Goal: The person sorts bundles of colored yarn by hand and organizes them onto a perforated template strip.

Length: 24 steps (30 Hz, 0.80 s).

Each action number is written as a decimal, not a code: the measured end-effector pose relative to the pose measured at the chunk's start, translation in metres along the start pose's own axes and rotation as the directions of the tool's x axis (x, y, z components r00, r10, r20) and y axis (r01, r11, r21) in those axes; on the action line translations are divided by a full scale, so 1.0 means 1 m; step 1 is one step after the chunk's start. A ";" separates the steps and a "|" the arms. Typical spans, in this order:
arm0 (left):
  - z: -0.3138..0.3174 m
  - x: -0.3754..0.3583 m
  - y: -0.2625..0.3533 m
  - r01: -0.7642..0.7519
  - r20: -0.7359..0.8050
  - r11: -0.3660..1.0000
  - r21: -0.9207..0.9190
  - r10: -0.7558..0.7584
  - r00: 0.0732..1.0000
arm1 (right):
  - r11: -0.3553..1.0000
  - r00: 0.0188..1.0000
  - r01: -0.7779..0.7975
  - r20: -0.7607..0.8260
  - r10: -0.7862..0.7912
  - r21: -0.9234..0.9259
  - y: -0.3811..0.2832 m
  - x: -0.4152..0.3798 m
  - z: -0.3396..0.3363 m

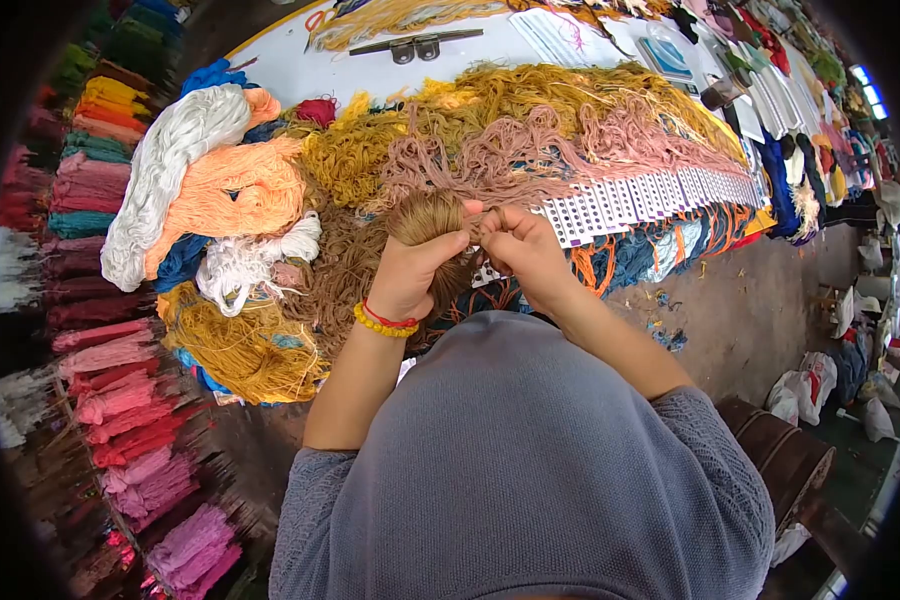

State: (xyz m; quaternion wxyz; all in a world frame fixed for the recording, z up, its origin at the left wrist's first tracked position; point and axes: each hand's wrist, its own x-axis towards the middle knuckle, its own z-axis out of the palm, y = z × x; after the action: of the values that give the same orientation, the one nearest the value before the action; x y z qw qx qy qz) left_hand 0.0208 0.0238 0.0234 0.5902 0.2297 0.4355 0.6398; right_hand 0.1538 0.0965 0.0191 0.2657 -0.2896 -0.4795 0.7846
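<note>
My left hand (pixel 415 270), with yellow beads and a red cord at the wrist, is closed around a smooth bundle of brown thread (pixel 422 217). Just right of it, my right hand (pixel 526 258) pinches at the bundle's end, where fine strands run between the fingertips; the exact grip is too small to make out. Both hands are close together above the table's near edge. Loose brown yarn (pixel 345 265) lies beside and behind my left hand. A row of white cards with dark dots (pixel 610 208) starts beyond my right hand.
Pink yarn (pixel 500 150) and mustard yarn (pixel 570 90) spread across the table. White (pixel 185 150) and peach skeins (pixel 235 190) are piled at the left. A black clip bar (pixel 417 47) lies at the back. Coloured skeins (pixel 120 400) hang along the left; a brown stool (pixel 780 455) stands at right.
</note>
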 end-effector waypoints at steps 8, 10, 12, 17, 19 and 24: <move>0.005 0.000 0.002 -0.029 -0.024 1.000 -0.004 0.029 0.999 | 1.000 0.999 -0.025 0.025 0.025 -0.016 -0.001 -0.001 0.000; 0.002 0.001 -0.002 -0.075 -0.016 0.994 0.075 0.077 0.997 | 1.000 0.999 -0.022 0.029 0.022 -0.018 0.000 -0.001 0.000; 0.000 0.002 -0.004 -0.085 -0.011 0.993 0.077 0.086 0.996 | 0.999 1.000 -0.005 0.013 0.006 -0.053 0.004 -0.001 -0.001; -0.001 0.001 -0.003 -0.098 -0.004 0.993 0.069 0.098 0.995 | 0.999 1.000 -0.003 0.009 0.003 -0.047 0.006 0.000 -0.001; 0.000 0.001 -0.001 -0.083 -0.009 0.995 0.046 0.083 0.996 | 1.000 1.000 -0.017 0.008 0.018 -0.026 0.006 0.000 -0.001; -0.003 0.000 0.003 -0.042 -0.018 0.999 0.018 0.042 0.999 | 0.992 0.998 0.064 -0.006 -0.065 -0.108 0.010 0.003 -0.003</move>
State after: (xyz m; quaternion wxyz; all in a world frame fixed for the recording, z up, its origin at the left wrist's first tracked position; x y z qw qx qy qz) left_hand 0.0165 0.0234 0.0237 0.5705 0.2379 0.4417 0.6503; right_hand 0.1523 0.0968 0.0087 0.2772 -0.2915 -0.5289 0.7473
